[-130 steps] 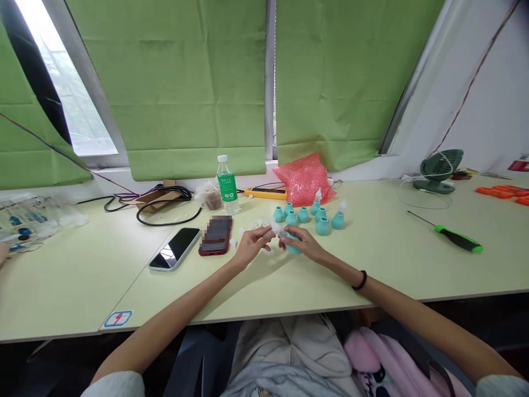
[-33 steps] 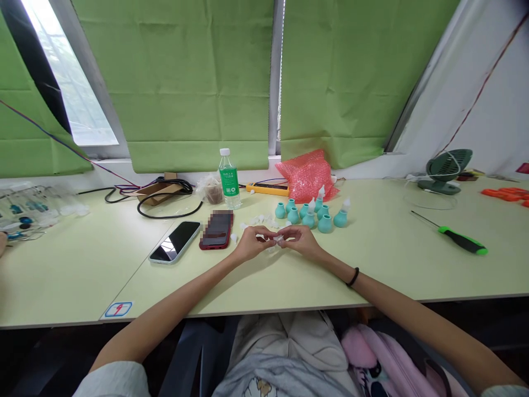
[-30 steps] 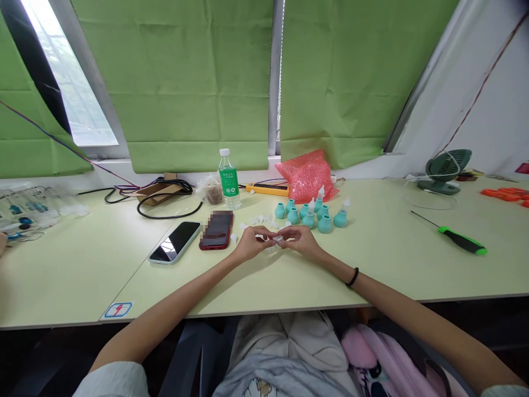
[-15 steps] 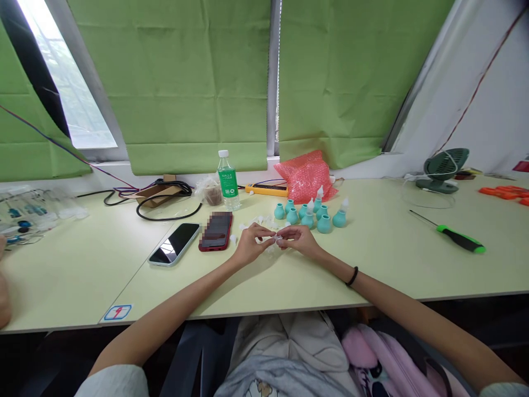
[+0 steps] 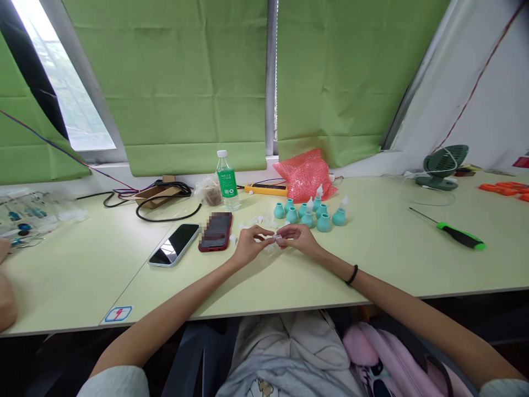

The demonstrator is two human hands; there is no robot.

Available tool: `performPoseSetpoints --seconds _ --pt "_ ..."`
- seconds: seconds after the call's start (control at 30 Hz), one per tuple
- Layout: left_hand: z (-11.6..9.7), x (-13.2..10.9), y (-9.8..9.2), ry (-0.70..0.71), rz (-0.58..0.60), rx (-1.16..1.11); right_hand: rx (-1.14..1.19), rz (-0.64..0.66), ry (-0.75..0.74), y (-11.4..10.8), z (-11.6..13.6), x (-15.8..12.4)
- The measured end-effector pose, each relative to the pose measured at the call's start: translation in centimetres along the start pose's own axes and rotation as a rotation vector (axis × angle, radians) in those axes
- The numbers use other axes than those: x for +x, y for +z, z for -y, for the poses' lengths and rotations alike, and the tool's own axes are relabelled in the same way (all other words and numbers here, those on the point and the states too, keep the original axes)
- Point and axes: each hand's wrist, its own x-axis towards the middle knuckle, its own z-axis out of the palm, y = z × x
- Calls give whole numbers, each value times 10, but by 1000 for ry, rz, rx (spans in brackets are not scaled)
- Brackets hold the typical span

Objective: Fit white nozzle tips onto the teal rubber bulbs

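My left hand (image 5: pixel 250 244) and my right hand (image 5: pixel 301 239) meet over the table, fingers pinched on a small clear piece (image 5: pixel 276 237) between them. Its exact shape is too small to make out. Small translucent white pieces (image 5: pixel 264 221) lie scattered just behind and under my hands. Several turquoise bulbs (image 5: pixel 323 222) stand behind my right hand, and a few carry a clear pointed tip (image 5: pixel 344 203). A black band circles my right wrist.
Two phones (image 5: pixel 174 245) (image 5: pixel 215 231) lie left of my hands. Behind are a water bottle (image 5: pixel 228 184), pink bubble wrap (image 5: pixel 308 177) and black cable (image 5: pixel 165 190). A screwdriver (image 5: pixel 460 236) and fan (image 5: pixel 442 168) are right. Another person's arm (image 5: pixel 6 300) rests at far left.
Both hands stay in nearly the same place, with the fingers shifted very slightly around the small piece. The other person's arm at far left reaches a little further into view.
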Motion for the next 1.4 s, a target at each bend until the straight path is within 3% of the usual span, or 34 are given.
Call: performPoseSetpoints --seconds 0.53,0.97,1.17,1.4 --pt "-4 -1 0 171 -17 162 71 -30 90 2 6 -2" --pt "2 -3 3 414 -12 363 115 -30 106 2 4 -1" --pt "-2 -4 1 353 18 321 137 -30 109 1 5 -1" --pt "-9 -3 -2 185 93 150 147 -37 94 -1 -2 -1"
